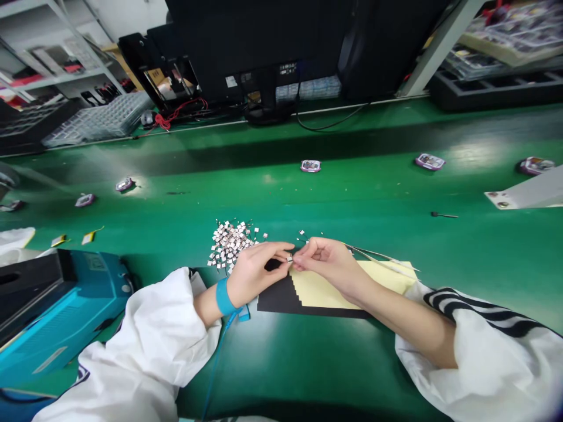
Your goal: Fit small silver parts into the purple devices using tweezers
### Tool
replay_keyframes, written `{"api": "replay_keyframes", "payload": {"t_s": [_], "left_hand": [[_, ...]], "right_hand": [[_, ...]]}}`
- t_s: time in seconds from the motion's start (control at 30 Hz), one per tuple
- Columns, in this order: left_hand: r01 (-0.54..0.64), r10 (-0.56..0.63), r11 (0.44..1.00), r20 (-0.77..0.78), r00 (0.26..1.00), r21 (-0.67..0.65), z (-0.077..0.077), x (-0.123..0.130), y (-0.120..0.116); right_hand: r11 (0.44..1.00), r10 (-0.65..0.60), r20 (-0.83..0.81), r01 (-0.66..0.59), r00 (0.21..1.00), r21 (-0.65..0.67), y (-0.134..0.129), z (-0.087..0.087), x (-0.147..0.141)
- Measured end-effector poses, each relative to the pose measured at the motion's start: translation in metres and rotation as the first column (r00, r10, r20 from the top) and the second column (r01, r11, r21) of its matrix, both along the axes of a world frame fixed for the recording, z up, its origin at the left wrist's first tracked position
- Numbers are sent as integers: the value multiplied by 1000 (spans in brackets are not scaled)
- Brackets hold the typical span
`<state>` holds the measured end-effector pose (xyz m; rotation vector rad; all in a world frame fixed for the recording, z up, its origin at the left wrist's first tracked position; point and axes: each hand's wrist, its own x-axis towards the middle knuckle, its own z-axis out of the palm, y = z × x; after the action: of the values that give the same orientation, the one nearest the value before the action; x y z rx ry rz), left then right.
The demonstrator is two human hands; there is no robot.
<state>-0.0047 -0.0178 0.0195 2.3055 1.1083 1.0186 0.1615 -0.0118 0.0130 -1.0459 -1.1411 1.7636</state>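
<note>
My left hand (257,264) is closed in a pinch, holding a small square component (289,259) with a pale face between thumb and finger. Right beside it, my right hand (325,261) also pinches, its fingertips meeting at the component's right side; what they hold is too small to make out. Under both hands lie stepped yellow sheets (325,293) on a black sheet (277,298). A heap of similar small components with thin dark leads (229,241) lies beyond my left hand. Tweezers (380,255) rest across the yellow sheets, partly behind my right hand.
A blue wrist strap (224,297) with a cord circles my left wrist. Purple-rimmed devices (311,166) stand spaced along the green bench. A blue machine (83,299) is at left, a monitor (264,41) at the back, and a white bracket (528,190) juts in at right.
</note>
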Motion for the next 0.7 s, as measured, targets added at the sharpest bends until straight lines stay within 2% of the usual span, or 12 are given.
{"api": "replay_keyframes", "payload": {"t_s": [0.07, 0.13, 0.27, 0.33, 0.43, 0.5, 0.57, 0.63, 0.7], "left_hand": [[3, -3, 1000, 0, 1000, -12, -1, 1, -1], [29, -30, 999, -21, 999, -19, -1, 1, -2], [112, -114, 994, -157, 981, -21, 5, -4, 7], [62, -56, 998, -269, 961, 14, 9, -11, 16], [-48, 94, 993, -459, 884, 112, 9, -22, 30], [-62, 146, 984, -553, 820, 168, 3, -26, 36], [-56, 174, 976, -593, 786, 212, -3, -28, 37], [-49, 182, 972, -596, 782, 232, -6, -27, 36], [-55, 173, 974, -570, 804, 218, -5, -26, 35]], "right_hand": [[999, 6, 55, -9, 998, 48, -1, 0, 0], [988, -3, 178, -24, 984, 152, -2, -2, -1], [929, -70, 449, -106, 891, 355, 2, -2, 4], [870, -172, 567, -146, 805, 472, 6, 0, 9], [742, -372, 727, -286, 577, 607, 9, 5, 14], [691, -404, 778, -396, 482, 605, 6, 5, 13], [652, -358, 811, -499, 462, 571, -1, 4, 9], [594, -325, 838, -595, 438, 541, -10, 1, 4], [534, -344, 849, -661, 400, 528, -17, -3, 0]]}}
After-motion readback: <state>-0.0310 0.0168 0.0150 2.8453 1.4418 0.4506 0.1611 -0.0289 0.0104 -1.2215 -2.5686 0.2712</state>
